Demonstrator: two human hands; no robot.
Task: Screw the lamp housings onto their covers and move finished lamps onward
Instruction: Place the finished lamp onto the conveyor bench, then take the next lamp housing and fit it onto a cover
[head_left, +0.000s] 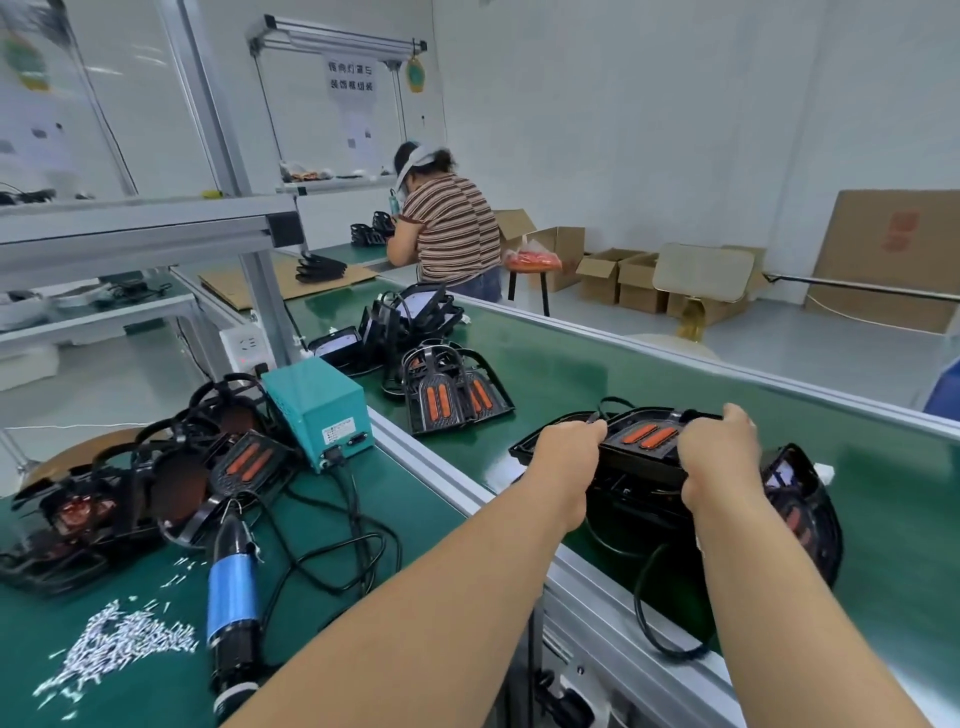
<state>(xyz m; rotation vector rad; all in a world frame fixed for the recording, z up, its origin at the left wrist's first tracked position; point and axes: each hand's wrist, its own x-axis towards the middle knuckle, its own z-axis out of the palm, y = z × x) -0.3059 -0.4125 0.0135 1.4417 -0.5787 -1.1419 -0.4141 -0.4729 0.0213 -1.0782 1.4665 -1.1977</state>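
Observation:
A black lamp with two orange strips on its back is held over the green conveyor belt. My left hand grips its left edge and my right hand grips its right edge. More black lamps lie under and to the right of it, with a black cable looping off the belt's near edge. Two finished lamps lie farther up the belt. A heap of lamp housings and covers sits on my bench at the left.
An electric screwdriver with a blue grip lies on the bench beside a pile of small screws. A teal power box stands behind it. Another person works farther up the line. Cardboard boxes stand by the wall.

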